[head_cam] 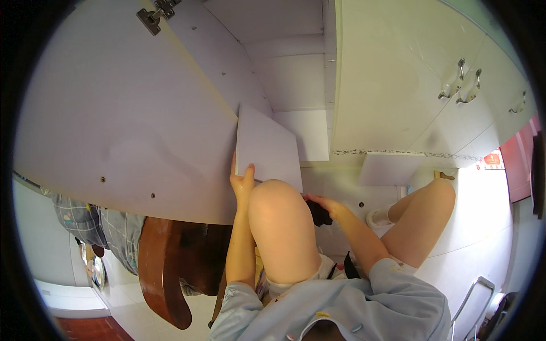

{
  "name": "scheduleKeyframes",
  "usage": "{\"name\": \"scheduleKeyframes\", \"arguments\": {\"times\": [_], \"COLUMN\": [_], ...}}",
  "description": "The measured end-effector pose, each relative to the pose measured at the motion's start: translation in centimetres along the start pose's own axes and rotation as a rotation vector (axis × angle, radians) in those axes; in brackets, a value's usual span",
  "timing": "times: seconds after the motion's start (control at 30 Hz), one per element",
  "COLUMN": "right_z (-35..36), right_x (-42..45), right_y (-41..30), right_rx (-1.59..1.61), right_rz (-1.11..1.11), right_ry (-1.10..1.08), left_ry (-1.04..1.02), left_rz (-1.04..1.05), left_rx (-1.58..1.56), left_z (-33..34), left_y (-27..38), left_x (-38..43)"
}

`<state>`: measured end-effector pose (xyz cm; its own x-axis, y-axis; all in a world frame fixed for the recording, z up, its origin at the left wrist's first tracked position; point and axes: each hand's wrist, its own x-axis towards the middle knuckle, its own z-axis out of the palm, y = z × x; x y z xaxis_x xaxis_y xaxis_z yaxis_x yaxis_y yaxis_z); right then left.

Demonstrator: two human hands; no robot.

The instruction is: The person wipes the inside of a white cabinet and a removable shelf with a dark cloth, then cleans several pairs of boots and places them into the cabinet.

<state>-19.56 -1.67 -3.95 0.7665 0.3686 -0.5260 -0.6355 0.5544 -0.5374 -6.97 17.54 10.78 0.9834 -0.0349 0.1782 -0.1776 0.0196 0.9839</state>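
A white board [268,147] stands tilted in front of the open cabinet, its left edge beside the large open door [140,119]. My left hand [243,179] grips the board's lower left corner, the thumb on its face. My right hand [326,204] is by the board's lower right corner, beyond my raised knee, with a black item [319,213] against its palm; what that item is, I cannot tell. The knee hides the board's bottom edge. Inside the cabinet, bare white panels [294,81] and small shelf pegs [223,74] show.
Closed cabinet doors with metal handles [461,70] stand at the right. Another white board [388,168] leans at their base, near a wooden-handled brush [445,175]. A brown wooden chair [160,264] is at the lower left, and a metal hinge [155,15] joins the open door.
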Motion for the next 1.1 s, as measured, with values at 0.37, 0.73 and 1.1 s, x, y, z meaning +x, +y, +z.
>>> {"name": "scheduleKeyframes", "arguments": {"times": [0.37, 0.73, 1.1], "right_z": [1.7, 2.2, 10.2], "right_x": [-1.4, -1.7, -5.5], "right_y": [-5.7, -5.2, -9.8], "right_rx": [0.498, 0.322, 0.305], "right_rz": [-0.442, -0.581, -0.731], "right_ry": [0.222, 0.199, 0.388], "left_ry": [0.181, 0.146, 0.089], "left_rz": [-0.315, -0.396, -0.354], "left_rx": [-0.491, -0.592, -0.475], "left_z": [3.9, 2.9, 3.4], "left_y": [-1.0, -0.9, 3.9], "left_x": [0.0, -0.5, 3.6]}}
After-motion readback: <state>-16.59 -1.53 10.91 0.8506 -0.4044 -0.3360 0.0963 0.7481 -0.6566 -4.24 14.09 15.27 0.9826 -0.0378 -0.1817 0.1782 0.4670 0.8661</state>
